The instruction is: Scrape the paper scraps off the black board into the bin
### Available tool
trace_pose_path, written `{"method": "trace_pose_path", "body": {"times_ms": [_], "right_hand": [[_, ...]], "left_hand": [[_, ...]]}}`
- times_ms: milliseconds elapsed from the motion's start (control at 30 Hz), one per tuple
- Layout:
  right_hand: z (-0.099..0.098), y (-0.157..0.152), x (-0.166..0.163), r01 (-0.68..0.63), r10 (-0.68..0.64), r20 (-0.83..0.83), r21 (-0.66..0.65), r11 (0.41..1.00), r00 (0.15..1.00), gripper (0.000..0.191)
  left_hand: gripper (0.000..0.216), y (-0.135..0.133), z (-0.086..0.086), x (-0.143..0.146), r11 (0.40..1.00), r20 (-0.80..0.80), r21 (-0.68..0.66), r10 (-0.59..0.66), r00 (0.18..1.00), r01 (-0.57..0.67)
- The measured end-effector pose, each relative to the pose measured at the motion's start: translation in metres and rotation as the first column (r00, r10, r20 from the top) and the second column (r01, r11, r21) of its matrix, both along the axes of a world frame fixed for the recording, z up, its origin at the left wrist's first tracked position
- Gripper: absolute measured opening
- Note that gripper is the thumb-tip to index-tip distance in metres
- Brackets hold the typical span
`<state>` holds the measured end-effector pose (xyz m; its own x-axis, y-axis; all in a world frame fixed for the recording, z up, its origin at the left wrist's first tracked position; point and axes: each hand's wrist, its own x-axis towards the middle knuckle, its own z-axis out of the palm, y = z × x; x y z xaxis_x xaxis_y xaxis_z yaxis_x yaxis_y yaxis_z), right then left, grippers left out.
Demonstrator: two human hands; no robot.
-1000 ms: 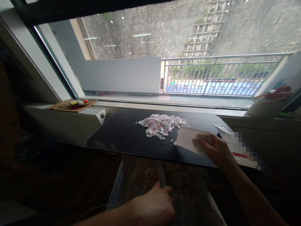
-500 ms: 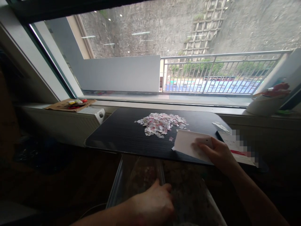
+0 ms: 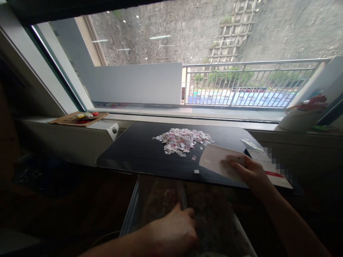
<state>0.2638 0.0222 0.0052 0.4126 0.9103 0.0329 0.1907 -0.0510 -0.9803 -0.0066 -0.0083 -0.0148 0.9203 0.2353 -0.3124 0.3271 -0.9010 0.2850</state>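
A heap of small pink and white paper bits (image 3: pixel 183 139) lies on a dark board (image 3: pixel 139 153) by the window. My right hand (image 3: pixel 248 172) grips a white flat scraper card (image 3: pixel 214 160), which rests on the board just right of the heap. One loose bit (image 3: pixel 196 171) lies near the board's front edge. My left hand (image 3: pixel 174 232) is closed on the rim of a clear plastic bin (image 3: pixel 136 210) below the board's front edge. The bin holds a dim mass of similar bits.
A printed paper sheet (image 3: pixel 268 167) lies at the board's right end. A white bowl (image 3: pixel 298 121) stands on the sill at right. A cardboard piece with small coloured items (image 3: pixel 80 117) and a white heater (image 3: pixel 104 126) sit at left.
The scraper card in my right hand has shifted slightly back to the right, away from the heap, and a loose bit now lies near the front edge. My left hand has stayed on the bin.
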Motion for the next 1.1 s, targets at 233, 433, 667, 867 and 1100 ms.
{"method": "trace_pose_path", "body": {"times_ms": [233, 433, 667, 867, 1100], "right_hand": [[-0.015, 0.002, 0.006, -0.129, 0.116, -0.147, -0.084, 0.988, 0.982, 0.026], [-0.015, 0.008, 0.006, -0.141, 0.129, -0.197, -0.051, 0.989, 0.972, 0.026], [-0.017, 0.004, 0.009, -0.255, 0.226, -0.214, -0.120, 0.959, 0.950, 0.033], [-0.016, 0.014, 0.016, -0.023, 0.024, -0.085, 0.014, 1.000, 0.996, 0.022], [-0.019, 0.036, -0.012, -0.033, 0.034, -0.023, 0.070, 0.997, 0.999, 0.028]], "left_hand": [[0.019, -0.001, 0.000, -0.001, 1.000, 0.035, -0.011, 0.016, 0.999, -0.015], [0.017, -0.001, -0.001, -0.002, 0.999, 0.008, -0.031, 0.019, 1.000, -0.019], [0.016, 0.000, 0.002, -0.001, 1.000, 0.030, -0.023, 0.007, 1.000, -0.007], [0.018, -0.001, 0.004, 0.003, 0.999, -0.014, -0.040, 0.026, 1.000, -0.027], [0.018, -0.001, 0.010, 0.006, 1.000, -0.071, -0.020, -0.010, 0.997, 0.009]]}}
